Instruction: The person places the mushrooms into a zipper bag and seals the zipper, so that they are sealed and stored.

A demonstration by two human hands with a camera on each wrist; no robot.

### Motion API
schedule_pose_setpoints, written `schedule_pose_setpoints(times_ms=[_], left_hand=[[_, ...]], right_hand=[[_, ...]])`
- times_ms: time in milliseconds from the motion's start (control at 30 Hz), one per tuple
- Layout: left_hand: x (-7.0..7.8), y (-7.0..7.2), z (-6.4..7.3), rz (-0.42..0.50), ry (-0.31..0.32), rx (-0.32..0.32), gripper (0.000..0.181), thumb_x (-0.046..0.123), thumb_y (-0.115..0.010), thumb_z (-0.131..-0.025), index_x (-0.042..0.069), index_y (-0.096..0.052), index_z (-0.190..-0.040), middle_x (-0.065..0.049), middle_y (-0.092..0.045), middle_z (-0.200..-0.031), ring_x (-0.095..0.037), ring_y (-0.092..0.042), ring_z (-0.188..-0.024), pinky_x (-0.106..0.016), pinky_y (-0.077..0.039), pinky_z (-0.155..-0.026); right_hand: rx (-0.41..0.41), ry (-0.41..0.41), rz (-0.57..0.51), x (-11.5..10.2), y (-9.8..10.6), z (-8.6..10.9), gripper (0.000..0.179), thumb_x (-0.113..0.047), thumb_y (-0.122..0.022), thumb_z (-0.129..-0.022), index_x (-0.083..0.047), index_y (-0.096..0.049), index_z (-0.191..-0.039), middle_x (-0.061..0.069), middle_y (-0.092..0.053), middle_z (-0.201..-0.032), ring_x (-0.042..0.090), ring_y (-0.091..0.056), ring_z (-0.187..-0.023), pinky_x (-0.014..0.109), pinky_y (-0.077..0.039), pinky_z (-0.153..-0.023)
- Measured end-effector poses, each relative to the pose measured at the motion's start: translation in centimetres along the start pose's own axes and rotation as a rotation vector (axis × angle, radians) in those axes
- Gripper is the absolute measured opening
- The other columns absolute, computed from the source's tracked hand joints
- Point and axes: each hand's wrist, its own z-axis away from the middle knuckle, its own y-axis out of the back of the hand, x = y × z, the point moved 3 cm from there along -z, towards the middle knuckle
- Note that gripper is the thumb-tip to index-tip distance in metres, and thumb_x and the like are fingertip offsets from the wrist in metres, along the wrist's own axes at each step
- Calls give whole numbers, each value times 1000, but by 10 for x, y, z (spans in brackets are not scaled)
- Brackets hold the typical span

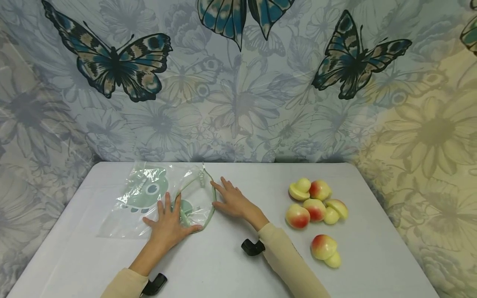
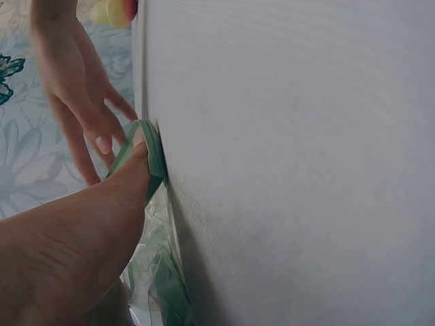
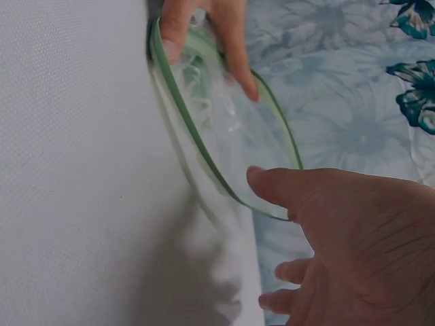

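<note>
A clear zip bag with a green cartoon print lies on the white table, its green-edged mouth spread apart toward the right. My left hand rests on the bag with its fingers spread. In the left wrist view, the left thumb sits inside the green edge. At the mouth's right side is my right hand, fingers extended, index fingertip by the far part of the edge. The right thumb is over the opening in the right wrist view; whether it presses the edge I cannot tell.
Several red-and-yellow peach-like fruits are grouped on the table's right, with small yellow pieces among them. Nearer the front lies another fruit against a yellow piece. A butterfly-patterned cloth hangs behind the table.
</note>
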Motion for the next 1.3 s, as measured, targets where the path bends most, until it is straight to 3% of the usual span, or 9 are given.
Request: schedule_pose_setpoints(times_ms=[233,467,633,900,1300], left_hand=[[0,0,0,-10,-2,-6,124,72,-73,-68,6,-16,-156,-32,-5,-158,-60,-9,-139,-90,-10,-84],[0,-1,0,-15,-6,4,125,72,-73,-67,5,-17,-156,-32,-6,-158,-60,-10,-139,-90,-11,-84],[-2,-1,0,-12,2,3,125,72,-73,-67,5,-16,-156,-32,-6,-158,-60,-11,-139,-90,-9,-84],[-1,-2,-1,6,10,-23,126,73,-72,-67,8,-13,-157,-30,-4,-159,-58,-9,-141,-90,-7,-86],[-2,-1,-1,32,8,-31,125,72,-72,-68,9,-12,-157,-29,-3,-159,-58,-8,-141,-90,-3,-86]], right_hand=[[31,48,20,-5,8,6,65,-32,-59,-98,-18,-31,-155,22,-12,-161,44,-17,-146,57,-22,-115],[85,96,116,-20,26,28,68,-29,-63,-97,-15,-30,-155,21,-14,-161,42,-19,-146,55,-24,-114],[125,126,128,-27,42,40,66,-29,-63,-97,-12,-33,-153,21,-17,-160,42,-23,-144,54,-29,-113],[179,99,93,-18,65,58,62,-27,-64,-96,-9,-39,-150,19,-17,-161,38,-23,-146,52,-32,-111],[309,107,90,2,96,99,56,-22,-67,-94,-9,-47,-145,15,-25,-160,35,-40,-138,49,-46,-99]])
